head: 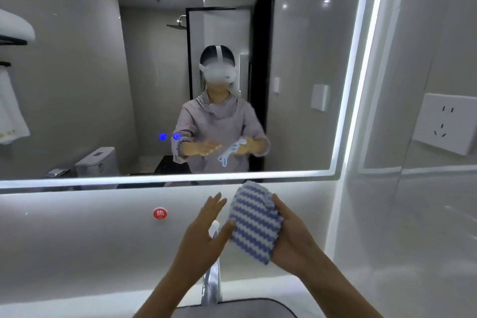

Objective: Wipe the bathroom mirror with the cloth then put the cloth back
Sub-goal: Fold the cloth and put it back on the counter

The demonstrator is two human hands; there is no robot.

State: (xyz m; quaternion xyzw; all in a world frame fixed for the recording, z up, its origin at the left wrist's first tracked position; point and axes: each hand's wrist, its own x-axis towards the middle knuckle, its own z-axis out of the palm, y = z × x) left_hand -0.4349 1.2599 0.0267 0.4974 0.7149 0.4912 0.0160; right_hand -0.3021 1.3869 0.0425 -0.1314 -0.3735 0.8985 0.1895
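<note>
Right grip (291, 237) clamps cloth (254, 224), long axis upward toward mirror (103, 85); left grip (204, 232) spread.

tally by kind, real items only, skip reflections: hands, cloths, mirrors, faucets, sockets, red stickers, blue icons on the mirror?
Hands: 2 (left hand, right hand)
Striped cloth: 1
Mirror: 1
Faucet: 1
Wall socket: 1
Red sticker: 1
Blue touch icons: 2
Total: 9
</note>
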